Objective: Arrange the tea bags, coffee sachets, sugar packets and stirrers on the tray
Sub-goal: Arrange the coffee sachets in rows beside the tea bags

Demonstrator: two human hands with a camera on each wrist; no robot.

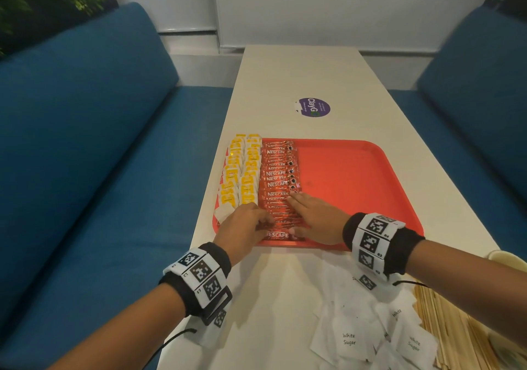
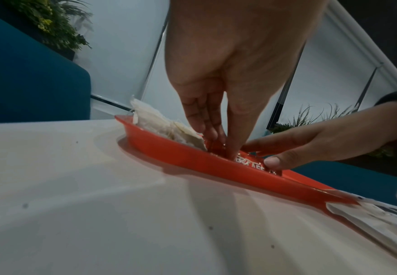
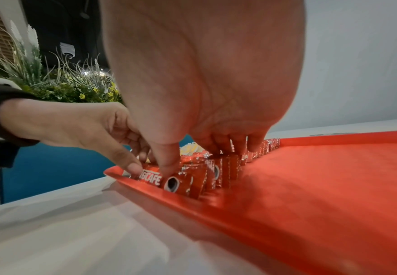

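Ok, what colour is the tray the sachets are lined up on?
Red-orange; the tray shows best in the head view.

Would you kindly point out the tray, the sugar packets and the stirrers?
tray [image 1: 342, 175]: head view, bare red floor.
sugar packets [image 1: 349, 338]: head view, a labelled packet in the pile.
stirrers [image 1: 445, 321]: head view, middle of the wooden bundle.

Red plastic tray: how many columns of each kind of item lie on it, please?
Yellow-and-white paper tea bags: 2 columns
Red foil coffee sachets: 1 column
White paper sugar packets: 0 columns
Thin wooden stirrers: 0 columns
Total: 3 columns
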